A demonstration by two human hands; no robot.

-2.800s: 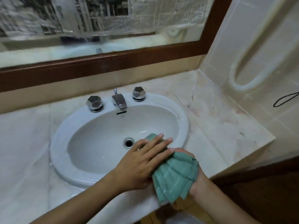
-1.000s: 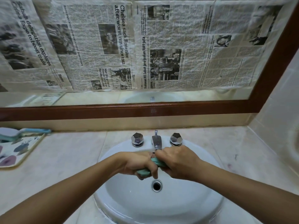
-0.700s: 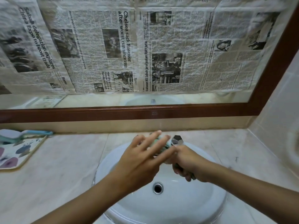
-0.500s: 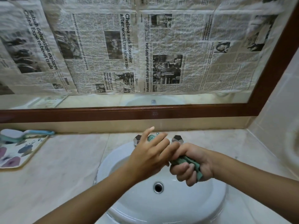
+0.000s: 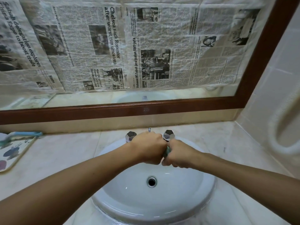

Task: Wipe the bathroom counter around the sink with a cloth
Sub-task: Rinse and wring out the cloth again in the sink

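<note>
Both fists are held together over the back of the white oval sink [image 5: 113, 189]. My left hand [image 5: 148, 147] and my right hand [image 5: 177, 154] each grip an end of the green cloth [image 5: 168, 151], of which only a small strip shows between them. The hands hide the faucet spout; its lift rod tip [image 5: 149, 129] and two chrome tap knobs [image 5: 130, 135] [image 5: 169, 134] stick out behind them. The pale marble counter [image 5: 65, 153] surrounds the sink.
A patterned tray [image 5: 14, 151] with a blue-handled brush [image 5: 24, 134] sits at the left end of the counter. A brown-framed mirror covered in newspaper [image 5: 123, 49] runs along the back. At the right, a white rail [image 5: 279, 143] hangs on the tiled wall.
My left hand, which was open with spread fingers half a second ago, has curled round the cloth beside my right hand. Both fists now sit close together in front of the taps.
</note>
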